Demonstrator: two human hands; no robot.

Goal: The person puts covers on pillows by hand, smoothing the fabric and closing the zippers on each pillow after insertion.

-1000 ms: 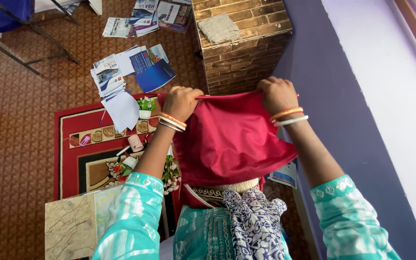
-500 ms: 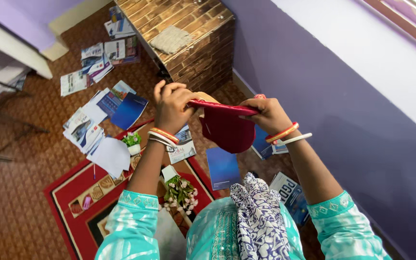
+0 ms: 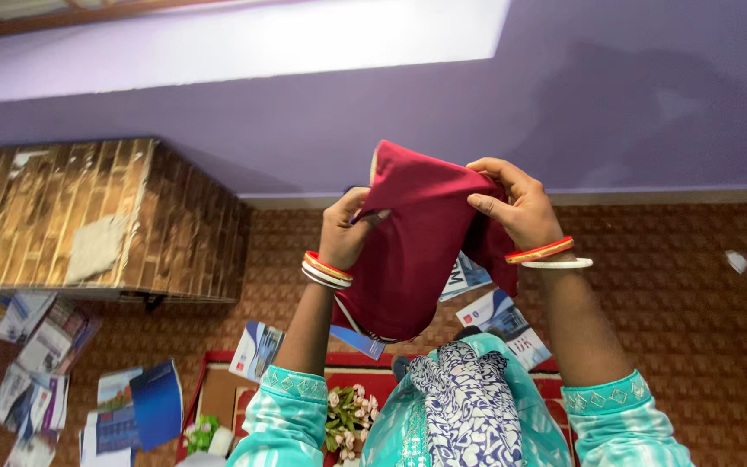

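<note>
You are holding the dark red cloth point(image 3: 408, 251) up at chest height, your left hand point(image 3: 345, 232) and right hand point(image 3: 512, 206) both closed on its upper edge, so it is looking folded partly, with its lower part hanging loose.

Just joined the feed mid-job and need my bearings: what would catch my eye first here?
A dark red cloth held up at the centre, the left hand gripping its left edge and the right hand pinching its top right fold. Behind it runs a purple wall, with a brick-patterned box at the left. Booklets lie scattered on the brown carpet below.
</note>
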